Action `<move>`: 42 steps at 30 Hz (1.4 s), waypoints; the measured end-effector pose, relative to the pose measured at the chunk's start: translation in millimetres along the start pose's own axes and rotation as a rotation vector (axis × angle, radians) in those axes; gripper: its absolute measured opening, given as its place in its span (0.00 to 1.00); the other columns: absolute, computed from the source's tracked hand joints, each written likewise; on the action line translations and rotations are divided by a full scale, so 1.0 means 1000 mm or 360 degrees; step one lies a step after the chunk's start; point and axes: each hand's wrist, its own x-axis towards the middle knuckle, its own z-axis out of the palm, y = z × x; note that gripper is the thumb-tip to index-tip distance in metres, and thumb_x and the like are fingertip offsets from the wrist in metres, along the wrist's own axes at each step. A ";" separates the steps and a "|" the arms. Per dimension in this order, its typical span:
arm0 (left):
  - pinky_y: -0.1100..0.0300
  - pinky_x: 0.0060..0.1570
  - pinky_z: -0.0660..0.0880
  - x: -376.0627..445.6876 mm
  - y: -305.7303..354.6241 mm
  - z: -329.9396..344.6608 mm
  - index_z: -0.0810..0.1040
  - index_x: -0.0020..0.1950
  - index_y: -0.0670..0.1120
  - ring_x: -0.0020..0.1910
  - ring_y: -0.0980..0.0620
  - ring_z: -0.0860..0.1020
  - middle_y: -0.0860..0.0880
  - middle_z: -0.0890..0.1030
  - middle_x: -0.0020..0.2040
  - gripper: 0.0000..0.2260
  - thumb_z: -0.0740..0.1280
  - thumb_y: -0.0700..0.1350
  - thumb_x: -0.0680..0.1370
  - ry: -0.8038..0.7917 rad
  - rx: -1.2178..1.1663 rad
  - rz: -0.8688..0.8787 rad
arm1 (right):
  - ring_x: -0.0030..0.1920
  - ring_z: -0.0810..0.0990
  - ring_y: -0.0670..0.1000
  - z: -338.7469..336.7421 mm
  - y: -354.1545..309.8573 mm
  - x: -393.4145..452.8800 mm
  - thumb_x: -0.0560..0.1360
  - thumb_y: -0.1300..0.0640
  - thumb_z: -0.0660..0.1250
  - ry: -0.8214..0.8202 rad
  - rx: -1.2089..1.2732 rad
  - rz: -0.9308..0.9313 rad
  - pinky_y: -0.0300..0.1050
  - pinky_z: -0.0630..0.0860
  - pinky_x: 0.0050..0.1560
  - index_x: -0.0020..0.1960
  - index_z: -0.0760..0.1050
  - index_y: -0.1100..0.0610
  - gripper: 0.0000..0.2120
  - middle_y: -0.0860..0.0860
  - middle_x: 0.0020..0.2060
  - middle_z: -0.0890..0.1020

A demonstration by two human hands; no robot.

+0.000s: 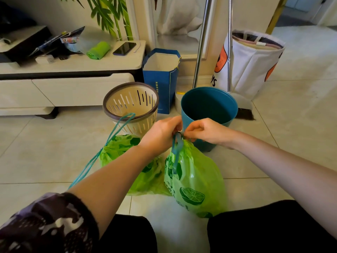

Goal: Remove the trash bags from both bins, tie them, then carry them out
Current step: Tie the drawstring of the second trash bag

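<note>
Two green trash bags printed with lime slices lie on the tiled floor in front of me. The right bag [195, 179] has its neck gathered, and both hands pinch its teal drawstring [177, 145] at the top: my left hand [162, 132] and my right hand [204, 131] meet there. The left bag [125, 148] lies behind my left forearm, its long teal drawstring loop [116, 130] trailing up over the cream slotted bin [131, 106]. A teal bin [209, 110] stands just behind my hands. Neither bin has a bag in it.
A blue paper gift bag [160, 79] stands behind the bins. A broom and dustpan [242, 105] with metal poles lean at the right, beside a white fabric hamper [253, 61]. A low white TV cabinet [73, 70] at the left carries a phone and a green roll.
</note>
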 end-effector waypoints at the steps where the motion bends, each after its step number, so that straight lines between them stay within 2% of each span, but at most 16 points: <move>1: 0.61 0.37 0.71 0.000 -0.002 0.000 0.72 0.45 0.43 0.36 0.53 0.73 0.50 0.76 0.38 0.07 0.70 0.40 0.72 0.0023 -0.0030 0.0018 | 0.38 0.79 0.42 0.000 0.000 -0.001 0.75 0.59 0.68 0.0002 0.0039 0.0028 0.35 0.74 0.43 0.52 0.79 0.55 0.06 0.49 0.39 0.83; 3: 0.70 0.36 0.68 0.000 -0.005 0.002 0.73 0.43 0.46 0.35 0.60 0.72 0.55 0.74 0.38 0.06 0.70 0.41 0.73 0.0060 -0.0066 0.0000 | 0.41 0.80 0.41 0.002 0.001 -0.002 0.76 0.58 0.67 -0.0050 0.0032 0.0062 0.31 0.74 0.42 0.60 0.76 0.54 0.12 0.50 0.43 0.83; 4: 0.72 0.36 0.67 0.000 -0.005 0.003 0.73 0.43 0.47 0.35 0.62 0.72 0.57 0.74 0.37 0.06 0.70 0.42 0.73 0.0071 -0.0074 -0.0020 | 0.42 0.80 0.40 0.002 0.001 -0.001 0.76 0.58 0.67 -0.0068 -0.0022 0.0049 0.31 0.74 0.44 0.60 0.77 0.54 0.12 0.48 0.44 0.83; 6: 0.73 0.35 0.67 0.000 -0.004 0.004 0.74 0.42 0.47 0.35 0.61 0.72 0.57 0.75 0.37 0.05 0.70 0.42 0.72 0.0080 -0.0104 -0.0093 | 0.43 0.79 0.39 0.004 0.002 0.000 0.75 0.57 0.68 -0.0044 -0.0095 0.0021 0.35 0.72 0.49 0.55 0.80 0.53 0.09 0.44 0.42 0.82; 9: 0.73 0.34 0.70 0.000 -0.003 0.001 0.77 0.41 0.45 0.36 0.63 0.76 0.56 0.77 0.35 0.05 0.72 0.41 0.71 0.0063 -0.0280 -0.0256 | 0.44 0.79 0.43 0.004 0.001 0.001 0.73 0.56 0.71 0.0028 -0.0047 0.0045 0.39 0.72 0.51 0.45 0.81 0.49 0.03 0.45 0.41 0.83; 14: 0.70 0.35 0.74 -0.001 -0.002 -0.005 0.79 0.40 0.45 0.37 0.61 0.78 0.55 0.80 0.36 0.05 0.75 0.42 0.70 -0.0012 -0.0446 -0.0338 | 0.43 0.79 0.47 0.006 -0.002 0.000 0.71 0.60 0.72 0.0145 -0.0020 -0.0006 0.42 0.75 0.51 0.40 0.79 0.50 0.06 0.49 0.39 0.82; 17: 0.72 0.36 0.74 -0.003 -0.002 -0.005 0.79 0.41 0.46 0.38 0.59 0.79 0.52 0.81 0.38 0.05 0.74 0.42 0.71 -0.0073 -0.0458 -0.0324 | 0.42 0.82 0.46 0.007 -0.011 0.001 0.72 0.65 0.69 0.0386 0.0133 -0.0117 0.36 0.76 0.48 0.41 0.75 0.54 0.08 0.54 0.41 0.84; 19: 0.74 0.36 0.72 -0.004 -0.001 -0.004 0.78 0.41 0.45 0.39 0.60 0.78 0.51 0.81 0.39 0.05 0.74 0.41 0.72 -0.0091 -0.0441 -0.0317 | 0.42 0.83 0.44 0.005 -0.014 0.003 0.72 0.65 0.69 0.0442 0.0101 -0.0149 0.33 0.76 0.46 0.42 0.74 0.53 0.08 0.52 0.40 0.84; 23: 0.77 0.35 0.69 -0.005 -0.001 -0.005 0.77 0.40 0.47 0.37 0.69 0.76 0.58 0.77 0.35 0.06 0.73 0.41 0.72 0.0013 -0.0330 -0.0272 | 0.51 0.79 0.46 0.004 -0.004 0.003 0.73 0.60 0.70 0.0107 -0.0093 0.0063 0.40 0.74 0.57 0.55 0.78 0.53 0.11 0.49 0.48 0.82; 25: 0.76 0.34 0.69 -0.005 -0.002 -0.005 0.77 0.39 0.47 0.36 0.69 0.75 0.59 0.76 0.34 0.06 0.73 0.41 0.72 0.0040 -0.0318 -0.0268 | 0.48 0.80 0.47 0.008 -0.002 0.002 0.73 0.59 0.70 -0.0015 -0.0106 0.0103 0.42 0.74 0.57 0.53 0.80 0.54 0.09 0.50 0.47 0.83; 28: 0.76 0.35 0.69 -0.005 -0.001 -0.004 0.77 0.39 0.46 0.36 0.69 0.75 0.59 0.76 0.34 0.05 0.73 0.41 0.72 0.0061 -0.0312 -0.0268 | 0.44 0.80 0.48 0.010 -0.002 0.003 0.71 0.60 0.72 0.0082 -0.0001 0.0102 0.43 0.76 0.52 0.44 0.81 0.53 0.03 0.52 0.42 0.84; 30: 0.76 0.35 0.69 -0.004 -0.001 -0.005 0.77 0.40 0.46 0.36 0.69 0.75 0.59 0.76 0.35 0.05 0.73 0.42 0.72 0.0064 -0.0315 -0.0269 | 0.41 0.80 0.46 0.009 -0.003 0.003 0.71 0.62 0.72 0.0129 0.0166 0.0143 0.39 0.75 0.44 0.42 0.80 0.53 0.05 0.51 0.38 0.83; 33: 0.75 0.37 0.71 -0.004 -0.003 -0.004 0.78 0.41 0.46 0.35 0.66 0.76 0.56 0.78 0.36 0.05 0.74 0.42 0.71 0.0019 -0.0310 -0.0285 | 0.39 0.78 0.43 0.008 -0.008 0.002 0.71 0.64 0.71 0.0175 0.0348 0.0173 0.39 0.68 0.38 0.41 0.77 0.53 0.07 0.50 0.38 0.81; 36: 0.76 0.36 0.71 -0.004 -0.004 -0.003 0.79 0.42 0.45 0.34 0.65 0.76 0.53 0.80 0.38 0.05 0.74 0.42 0.71 -0.0020 -0.0287 -0.0301 | 0.35 0.78 0.38 0.006 -0.013 0.001 0.73 0.63 0.70 0.0206 0.0380 0.0155 0.34 0.70 0.34 0.44 0.77 0.54 0.05 0.51 0.40 0.80; 39: 0.77 0.35 0.70 -0.005 -0.003 -0.003 0.77 0.41 0.47 0.35 0.68 0.75 0.57 0.77 0.36 0.05 0.74 0.42 0.72 0.0003 -0.0265 -0.0282 | 0.42 0.78 0.40 0.007 -0.013 -0.001 0.73 0.60 0.70 0.0073 0.0207 0.0254 0.37 0.69 0.39 0.53 0.79 0.53 0.09 0.49 0.45 0.82; 42: 0.74 0.34 0.71 -0.005 -0.005 -0.003 0.77 0.40 0.47 0.33 0.66 0.75 0.58 0.77 0.35 0.06 0.74 0.43 0.71 0.0000 -0.0312 -0.0331 | 0.40 0.79 0.40 0.011 -0.008 0.000 0.72 0.61 0.70 0.0041 0.0156 0.0191 0.33 0.72 0.43 0.51 0.83 0.56 0.08 0.47 0.40 0.84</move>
